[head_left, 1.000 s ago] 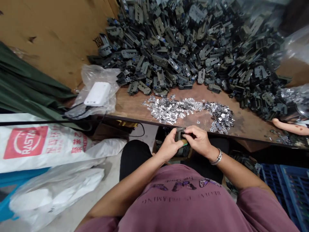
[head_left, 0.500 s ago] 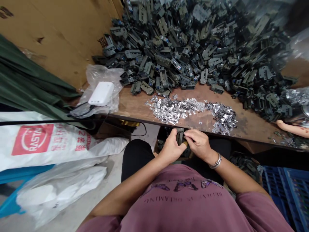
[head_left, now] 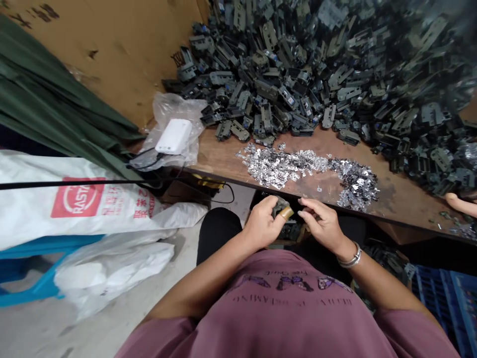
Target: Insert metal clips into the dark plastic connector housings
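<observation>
My left hand (head_left: 263, 223) is closed around a grey-green plastic part (head_left: 280, 203), just in front of the table edge and above my lap. A yellowish-brown wrap (head_left: 286, 213) covers the tip of its thumb. The part is mostly hidden by the fingers. To its right, my right hand (head_left: 323, 223) is apart from the part, thumb and fingers separated, with nothing visible between them. Ahead on the table lie small shiny metal pieces (head_left: 274, 166) and a second, darker heap of metal pieces (head_left: 357, 184).
A large pile of grey-green plastic parts (head_left: 298, 84) covers the back of the wooden table (head_left: 219, 156). A white box with cables (head_left: 174, 136) rests on clear plastic at the left. White sacks (head_left: 30, 199) lie left; a blue crate (head_left: 436, 293) stands right.
My right hand has drawn away to the right from the part, its fingers parting. My left hand keeps hold and has tilted the part. The view has shifted slightly left.
</observation>
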Motion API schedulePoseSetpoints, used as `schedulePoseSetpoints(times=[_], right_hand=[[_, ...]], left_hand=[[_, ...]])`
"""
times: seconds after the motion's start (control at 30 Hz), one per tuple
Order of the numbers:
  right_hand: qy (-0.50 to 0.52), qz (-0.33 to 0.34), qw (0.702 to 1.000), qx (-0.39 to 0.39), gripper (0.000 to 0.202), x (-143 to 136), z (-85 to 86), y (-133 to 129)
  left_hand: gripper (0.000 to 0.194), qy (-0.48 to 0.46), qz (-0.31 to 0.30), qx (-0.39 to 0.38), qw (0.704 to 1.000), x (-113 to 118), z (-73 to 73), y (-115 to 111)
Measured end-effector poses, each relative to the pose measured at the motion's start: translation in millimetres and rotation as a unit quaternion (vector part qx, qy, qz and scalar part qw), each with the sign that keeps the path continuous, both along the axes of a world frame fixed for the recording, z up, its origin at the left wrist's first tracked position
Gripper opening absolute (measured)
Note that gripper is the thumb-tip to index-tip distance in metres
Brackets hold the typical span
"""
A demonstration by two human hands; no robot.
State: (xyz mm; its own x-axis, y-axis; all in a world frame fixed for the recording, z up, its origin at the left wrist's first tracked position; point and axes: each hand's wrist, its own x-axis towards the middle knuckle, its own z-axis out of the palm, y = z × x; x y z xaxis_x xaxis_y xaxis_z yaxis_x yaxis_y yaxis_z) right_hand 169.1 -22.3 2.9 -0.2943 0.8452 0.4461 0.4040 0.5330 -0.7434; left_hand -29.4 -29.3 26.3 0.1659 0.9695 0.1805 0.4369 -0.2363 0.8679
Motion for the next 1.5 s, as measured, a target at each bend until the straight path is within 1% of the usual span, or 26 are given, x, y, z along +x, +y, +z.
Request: schedulePoseSetpoints(times=[0.1, 0.17, 0.23, 0.3, 0.33, 0.37, 0.43, 0.47, 0.53, 0.6, 0.63, 0.67, 0.73, 0.77, 0.83, 0.9, 0.93, 1.03, 1.1, 1.13, 1.2, 1.27, 1.33, 1.4, 1.43, 1.5], right_hand=[[-0.031, 0.018, 0.999, -0.014, 0.018, -2.3, -4.0, -8.2], [-0.045, 0.032, 0.998, -0.016, 0.015, -4.6, -6.6, -12.4], [-0.05, 0.043, 0.998, -0.018, 0.013, -6.1, -7.9, -14.1], [-0.052, 0.052, 0.997, -0.021, 0.012, -6.5, -8.3, -13.7], [-0.052, 0.055, 0.997, -0.022, 0.012, -6.5, -8.3, -13.1], [-0.053, 0.057, 0.997, -0.022, 0.011, -6.4, -8.2, -12.6], [-0.056, 0.059, 0.996, -0.022, 0.011, -6.2, -8.3, -11.7], [-0.058, 0.06, 0.996, -0.022, 0.011, -6.1, -8.4, -11.4], [-0.061, 0.06, 0.996, -0.021, 0.012, -6.0, -8.5, -11.3], [-0.062, 0.057, 0.996, -0.019, 0.012, -5.4, -8.7, -10.9], [-0.063, 0.056, 0.996, -0.018, 0.012, -4.8, -8.6, -10.1], [-0.065, 0.055, 0.996, -0.017, 0.013, -3.9, -8.4, -8.6], [-0.075, 0.053, 0.996, -0.015, 0.013, -1.3, -7.3, -2.1], [-0.083, 0.051, 0.995, -0.014, 0.013, 0.3, -6.0, 3.6], [-0.106, 0.044, 0.993, -0.01, 0.014, 3.2, -1.9, 21.2], [-0.128, 0.03, 0.991, -0.002, 0.015, 3.9, 4.4, 47.0], [-0.138, 0.02, 0.99, 0.002, 0.016, 2.7, 8.1, 62.3], [-0.171, -0.029, 0.985, 0.009, 0.018, -10.1, 18.7, 111.8], [-0.19, -0.065, 0.98, 0.012, 0.021, -26.6, 23.7, 142.6], [-0.197, -0.076, 0.977, 0.011, 0.025, -36.8, 25.7, 156.1], [-0.213, -0.096, 0.972, 0.007, 0.034, -59.3, 29.3, 178.8], [-0.229, -0.115, 0.967, -0.002, 0.045, -82.4, 33.0, 196.8], [-0.249, -0.132, 0.959, -0.008, 0.057, -103.1, 36.4, 212.0], [-0.288, -0.136, 0.948, -0.006, 0.067, -118.7, 38.4, 226.3], [-0.313, -0.135, 0.94, -0.004, 0.068, -124.0, 38.7, 232.9], [-0.354, -0.128, 0.926, -0.002, 0.059, -128.3, 38.1, 243.4]], left_hand=[[0.028, -0.018, 0.035, 0.064, 0.997, -8.2, 3.4, 0.4], [0.025, -0.05, 0.046, 0.067, 0.995, -12.2, 4.9, 0.1], [0.02, -0.096, 0.042, 0.033, 0.994, -14.8, 5.3, -0.7], [0.025, -0.169, 0.05, -0.04, 0.984, -16.3, 4.2, -2.3], [0.03, -0.213, 0.064, -0.089, 0.971, -16.6, 3.2, -3.2], [0.035, -0.257, 0.084, -0.145, 0.952, -16.7, 2.2, -4.0], [0.042, -0.332, 0.126, -0.248, 0.901, -16.4, 0.7, -5.0], [0.043, -0.36, 0.14, -0.284, 0.878, -16.3, 0.6, -5.0], [0.042, -0.409, 0.151, -0.317, 0.843, -16.3, 2.0, -4.0], [0.044, -0.442, 0.138, -0.32, 0.826, -17.6, 4.1, -2.2], [0.044, -0.441, 0.12, -0.325, 0.828, -19.0, 4.5, -1.3], [0.043, -0.425, 0.095, -0.333, 0.837, -20.9, 3.9, -0.4], [0.037, -0.347, 0.037, -0.338, 0.874, -25.5, -2.4, 1.4], [0.034, -0.295, 0.006, -0.331, 0.896, -27.9, -8.6, 2.6], [0.031, -0.189, -0.047, -0.302, 0.933, -31.3, -27.7, 6.1], [0.035, -0.087, -0.082, -0.304, 0.945, -31.5, -53.4, 11.3], [0.036, -0.031, -0.067, -0.298, 0.952, -30.4, -67.2, 14.4], [0.034, 0.025, -0.015, -0.277, 0.96, -22.7, -104.2, 23.7], [0.033, 0.05, 0.021, -0.266, 0.963, -15.8, -120.3, 28.2], [0.034, 0.059, 0.033, -0.262, 0.963, -12.3, -125.2, 29.7], [0.037, 0.069, 0.043, -0.253, 0.964, -5.8, -129.2, 31.2], [0.04, 0.068, 0.034, -0.234, 0.969, -0.8, -127.5, 31.0], [0.036, 0.058, 0.003, -0.211, 0.976, 2.1, -122.4, 29.2], [0.03, 0.045, -0.036, -0.194, 0.979, 2.5, -115.7, 25.5], [0.029, 0.03, -0.054, -0.186, 0.981, 1.7, -111.9, 22.9], [0.028, -0.029, -0.075, -0.174, 0.981, -2.3, -103.2, 16.8]])
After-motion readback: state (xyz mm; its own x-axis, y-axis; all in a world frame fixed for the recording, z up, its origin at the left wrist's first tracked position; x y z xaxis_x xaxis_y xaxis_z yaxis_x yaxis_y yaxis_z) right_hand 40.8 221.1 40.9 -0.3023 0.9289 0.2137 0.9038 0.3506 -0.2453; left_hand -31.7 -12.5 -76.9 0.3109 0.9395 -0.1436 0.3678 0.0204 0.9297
